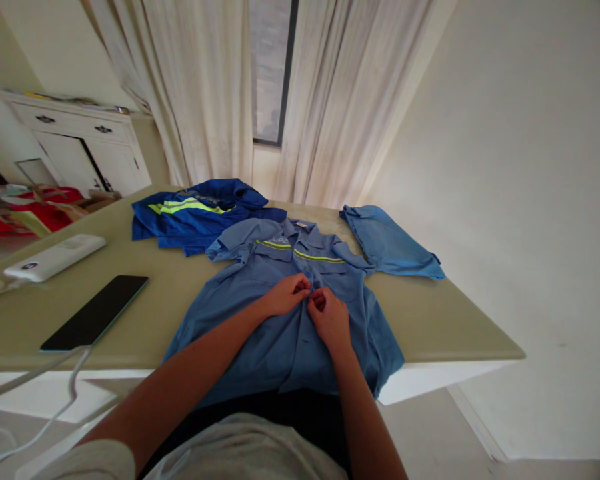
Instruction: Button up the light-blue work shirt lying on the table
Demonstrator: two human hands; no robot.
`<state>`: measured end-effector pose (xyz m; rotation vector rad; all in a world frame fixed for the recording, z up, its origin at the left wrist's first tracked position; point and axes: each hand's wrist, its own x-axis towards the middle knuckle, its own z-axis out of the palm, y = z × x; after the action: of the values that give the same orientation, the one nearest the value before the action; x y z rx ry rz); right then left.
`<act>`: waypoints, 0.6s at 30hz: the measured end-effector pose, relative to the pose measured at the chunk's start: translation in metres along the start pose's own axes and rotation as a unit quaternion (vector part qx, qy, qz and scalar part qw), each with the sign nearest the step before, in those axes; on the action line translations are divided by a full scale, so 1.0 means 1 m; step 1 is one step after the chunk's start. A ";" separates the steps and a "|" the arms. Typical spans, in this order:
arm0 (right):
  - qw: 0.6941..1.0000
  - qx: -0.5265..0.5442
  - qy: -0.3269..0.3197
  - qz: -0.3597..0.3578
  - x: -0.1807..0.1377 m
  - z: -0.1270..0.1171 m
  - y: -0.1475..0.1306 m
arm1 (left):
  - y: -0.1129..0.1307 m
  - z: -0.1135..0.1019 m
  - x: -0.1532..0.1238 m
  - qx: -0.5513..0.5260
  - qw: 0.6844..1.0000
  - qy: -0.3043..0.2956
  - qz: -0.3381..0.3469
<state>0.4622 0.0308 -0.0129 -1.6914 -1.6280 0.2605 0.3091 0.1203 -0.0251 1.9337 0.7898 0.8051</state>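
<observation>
A blue-grey short-sleeved work shirt (pixel 260 333) lies front up, its collar pointing away from me and its hem hanging over the near table edge. Yellow stripes cross its chest. At the middle of the front opening, my left hand (pixel 289 294) pinches the shirt's edge. Close beside it, my right hand (pixel 330 316) is also closed in a pinch on the front placket. The fingertips almost meet, and whatever small button may be between them is hidden.
On the greenish table (pixel 420 327) lie a royal blue garment (pixel 195 217) with a reflective stripe, folded light blue trousers or cloth (pixel 390 243), a black phone (pixel 97 312) on a white cable, and a white power bank (pixel 57 257). A wall (pixel 520 200) stands at right.
</observation>
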 end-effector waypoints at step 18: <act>0.996 0.008 0.041 -0.080 -0.001 -0.003 -0.003 | -0.007 0.004 0.005 -0.059 0.998 0.021 0.004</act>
<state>0.4613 0.0279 -0.0089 -1.5297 -1.6841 0.1240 0.3137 0.1247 -0.0319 1.8217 0.7426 0.8795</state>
